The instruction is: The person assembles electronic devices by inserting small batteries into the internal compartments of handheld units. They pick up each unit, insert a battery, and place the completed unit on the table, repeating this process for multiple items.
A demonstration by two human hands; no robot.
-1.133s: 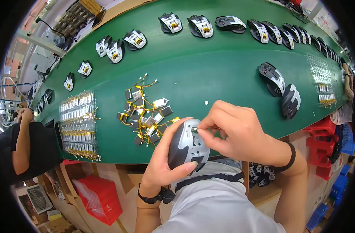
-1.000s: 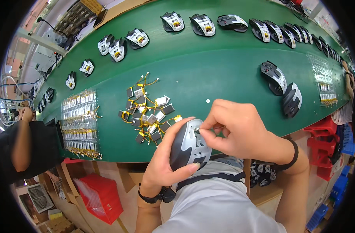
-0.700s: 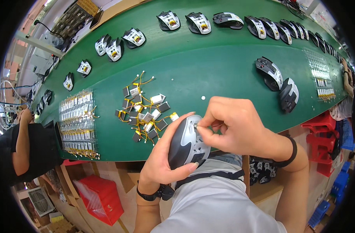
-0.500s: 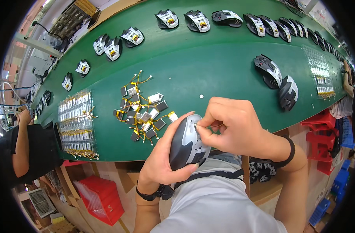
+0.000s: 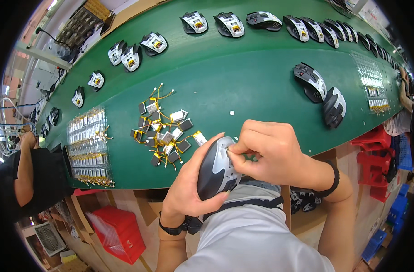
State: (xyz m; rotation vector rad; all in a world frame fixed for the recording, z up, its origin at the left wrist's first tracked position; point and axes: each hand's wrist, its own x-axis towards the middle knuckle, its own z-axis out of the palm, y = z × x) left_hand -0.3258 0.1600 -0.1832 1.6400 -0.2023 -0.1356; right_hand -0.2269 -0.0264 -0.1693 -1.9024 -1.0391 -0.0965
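My left hand (image 5: 185,190) is wrapped round a black and grey computer mouse (image 5: 221,165), which I hold tilted above the table's near edge. The thumb lies across its lower end and the fingers support its far side. At the opening in the mouse's grey top, my right hand (image 5: 266,147) pinches thumb and forefinger together. What lies between those fingertips is too small and covered to name. Just beyond the mouse lies a small silver battery (image 5: 199,138) with yellow tape, beside a loose pile of wired batteries (image 5: 168,136).
Two mice (image 5: 310,81) lie at the right of the green table (image 5: 243,77), and a long row of others curves along its far side. Clear trays of batteries (image 5: 87,149) stand left and right. Red bins (image 5: 118,231) are below, and a person's arm (image 5: 25,172) is at the left.
My right hand has shifted slightly down at the mouse's opening, still pinching. A thin wire seen at its fingers before is hardly visible now. The left hand keeps its grip.
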